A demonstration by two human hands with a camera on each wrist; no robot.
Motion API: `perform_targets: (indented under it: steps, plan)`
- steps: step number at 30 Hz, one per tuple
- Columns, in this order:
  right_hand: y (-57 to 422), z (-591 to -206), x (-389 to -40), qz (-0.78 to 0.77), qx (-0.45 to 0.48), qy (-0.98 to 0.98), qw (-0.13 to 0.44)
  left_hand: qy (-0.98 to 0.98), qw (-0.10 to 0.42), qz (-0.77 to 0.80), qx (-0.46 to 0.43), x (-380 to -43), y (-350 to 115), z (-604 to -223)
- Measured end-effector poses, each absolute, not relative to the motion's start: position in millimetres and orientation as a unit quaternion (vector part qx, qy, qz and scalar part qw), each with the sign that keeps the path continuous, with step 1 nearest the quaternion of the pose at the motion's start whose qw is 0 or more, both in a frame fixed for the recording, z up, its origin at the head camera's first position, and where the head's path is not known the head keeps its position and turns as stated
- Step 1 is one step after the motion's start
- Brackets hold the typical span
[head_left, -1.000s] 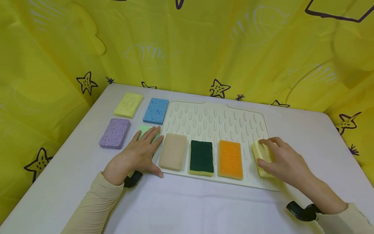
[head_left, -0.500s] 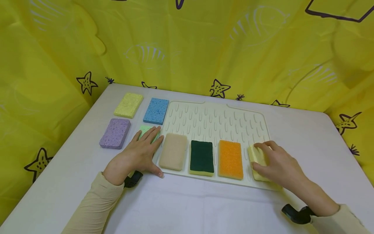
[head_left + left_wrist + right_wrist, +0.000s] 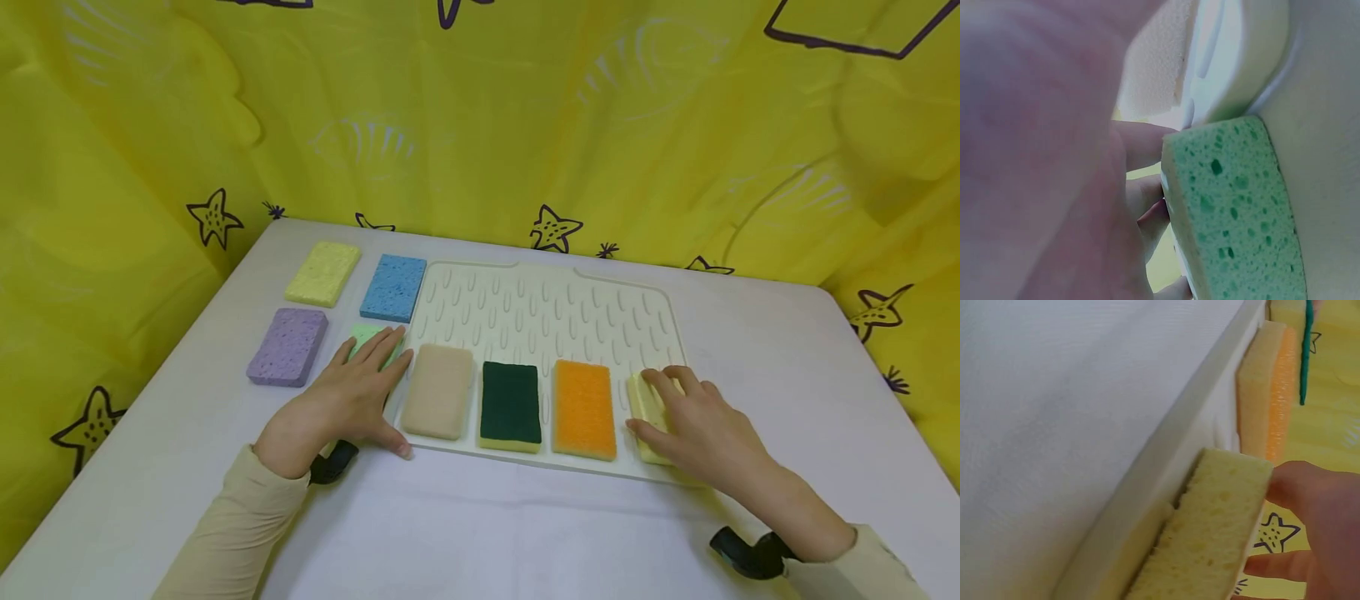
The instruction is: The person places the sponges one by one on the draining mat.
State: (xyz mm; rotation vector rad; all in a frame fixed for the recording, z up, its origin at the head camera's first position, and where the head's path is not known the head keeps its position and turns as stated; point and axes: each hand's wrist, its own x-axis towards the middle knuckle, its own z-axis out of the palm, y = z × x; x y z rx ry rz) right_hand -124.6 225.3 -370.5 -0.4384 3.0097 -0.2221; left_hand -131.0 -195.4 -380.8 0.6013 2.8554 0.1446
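My right hand (image 3: 705, 429) grips a pale yellow sponge (image 3: 651, 408) at the right end of an off-white ribbed mat (image 3: 547, 308), with thumb on its left side and fingers over its far end. In the right wrist view that sponge (image 3: 1210, 525) lies on the mat close to the rim. My left hand (image 3: 337, 404) rests with spread, straight fingers over a light green sponge (image 3: 364, 335) beside the mat's left edge. Much of the green sponge is hidden from above, but the left wrist view shows the side of the green sponge (image 3: 1235, 212) facing the camera.
Along the mat's front lie a beige sponge (image 3: 438, 392), a dark green-topped sponge (image 3: 511, 404) and an orange-topped sponge (image 3: 584, 408). Left of it are blue (image 3: 393, 287), yellow (image 3: 322, 273) and purple (image 3: 287, 347) sponges. A yellow curtain (image 3: 480, 125) borders the table.
My right hand has slid the pale yellow sponge left, nearer the orange-topped one, and it now sits straighter. My left hand stays put. The head view has shifted slightly.
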Motion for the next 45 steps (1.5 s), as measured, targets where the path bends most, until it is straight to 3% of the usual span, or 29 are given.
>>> perform_targets:
  steps: [6, 11, 19, 30, 39, 45]
  plan:
    - [229, -363, -122, -0.071, -0.146, 0.982, 0.099, 0.97, 0.121, 0.069, 0.198, -131, -196, -382]
    - [240, -356, -128, -0.083, -0.137, 0.981, 0.11, 0.969, 0.111, 0.079, 0.206, -129, -196, -382]
    - [269, -353, -150, -0.107, -0.144, 0.981, 0.077, 0.967, 0.104, 0.107, 0.204, -126, -206, -378]
    - [299, -377, -189, -0.137, -0.264, 0.955, 0.011, 0.955, 0.136, 0.188, 0.187, -128, -225, -360]
    - [306, -387, -209, -0.112, -0.257, 0.952, 0.122, 0.979, 0.1, 0.121, 0.134, -136, -214, -362]
    - [306, -386, -210, -0.099, -0.265, 0.951, 0.125, 0.989, 0.084, 0.075, 0.098, -138, -202, -361]
